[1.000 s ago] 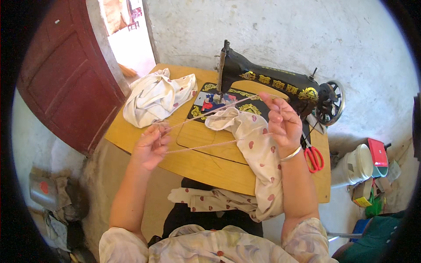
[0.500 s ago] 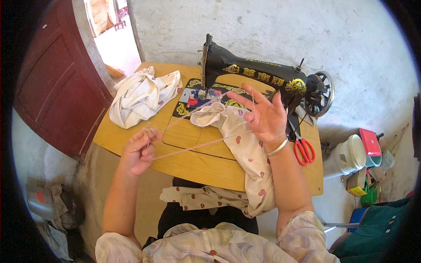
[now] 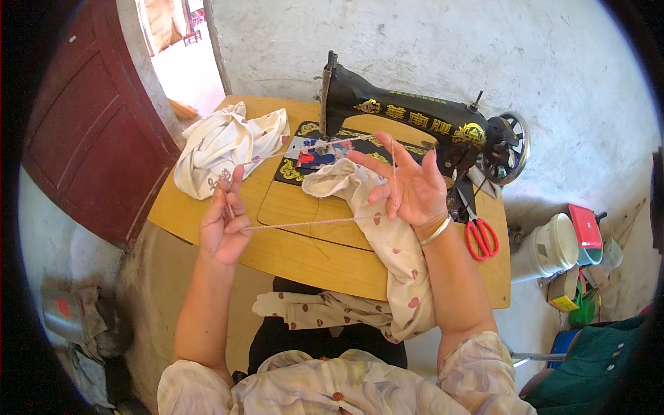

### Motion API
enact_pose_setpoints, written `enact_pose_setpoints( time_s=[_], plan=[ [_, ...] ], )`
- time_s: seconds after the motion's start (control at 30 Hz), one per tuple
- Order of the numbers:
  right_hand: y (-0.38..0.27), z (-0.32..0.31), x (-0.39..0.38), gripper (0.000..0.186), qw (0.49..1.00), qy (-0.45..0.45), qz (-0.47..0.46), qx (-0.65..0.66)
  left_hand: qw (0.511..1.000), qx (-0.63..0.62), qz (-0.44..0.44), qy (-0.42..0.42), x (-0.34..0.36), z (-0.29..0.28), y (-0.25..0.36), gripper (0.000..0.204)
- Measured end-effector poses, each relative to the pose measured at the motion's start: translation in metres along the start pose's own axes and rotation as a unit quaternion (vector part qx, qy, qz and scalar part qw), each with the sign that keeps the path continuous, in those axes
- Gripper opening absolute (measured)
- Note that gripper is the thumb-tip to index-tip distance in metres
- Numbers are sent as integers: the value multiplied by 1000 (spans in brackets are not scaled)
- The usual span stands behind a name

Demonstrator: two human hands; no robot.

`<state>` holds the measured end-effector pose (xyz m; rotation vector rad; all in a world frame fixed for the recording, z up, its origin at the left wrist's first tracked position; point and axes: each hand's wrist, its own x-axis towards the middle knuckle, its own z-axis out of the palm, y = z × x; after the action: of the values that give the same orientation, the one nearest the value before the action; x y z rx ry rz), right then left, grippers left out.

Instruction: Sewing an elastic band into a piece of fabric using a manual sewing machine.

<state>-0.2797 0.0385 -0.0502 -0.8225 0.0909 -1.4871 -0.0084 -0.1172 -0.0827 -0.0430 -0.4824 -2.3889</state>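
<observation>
A thin pinkish twisted cord (image 3: 311, 223) stretches as a loop between my two hands above the sewing table. My left hand (image 3: 225, 225) pinches it, and a small bunch of loose cord (image 3: 218, 180) sticks up by the fingertips. On my right hand (image 3: 409, 185) the fingers are spread, palm up, with the cord passing round them and holding taut. Below that hand lies a cream fabric piece with reddish heart prints (image 3: 387, 242), hanging over the table's front edge to my lap. The black sewing machine (image 3: 408, 114) stands just behind, small cloth scraps (image 3: 321, 155) under its needle.
Red-handled scissors (image 3: 481, 238) lie on the right of the wooden table (image 3: 200, 221). A crumpled cream cloth (image 3: 221, 152) rests at the table's left. White bucket (image 3: 553, 242) and boxes stand on the floor at right; a dark red door (image 3: 90, 124) is at left.
My left hand has risen slightly and turned, its fingers extending upward. The lower cord strand is nearer level. My right hand has shifted slightly, its fingers still spread.
</observation>
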Motion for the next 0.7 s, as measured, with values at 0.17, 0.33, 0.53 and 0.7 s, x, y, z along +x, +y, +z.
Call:
enact_pose_setpoints(
  time_s=[0.17,0.33,0.53,0.7],
  plan=[
    [-3,6,-14,53,968,-9,160,-193,974,206,-83,47,-5,10,-3,16],
    [26,15,-6,21,864,-27,179,-469,940,296,-171,19,-14,38,-16,9],
    [44,38,3,21,882,101,86,-451,908,349,-230,22,-13,57,-41,11],
    [50,29,3,13,830,55,56,-552,893,378,-239,45,-10,63,-60,11]
  ],
)
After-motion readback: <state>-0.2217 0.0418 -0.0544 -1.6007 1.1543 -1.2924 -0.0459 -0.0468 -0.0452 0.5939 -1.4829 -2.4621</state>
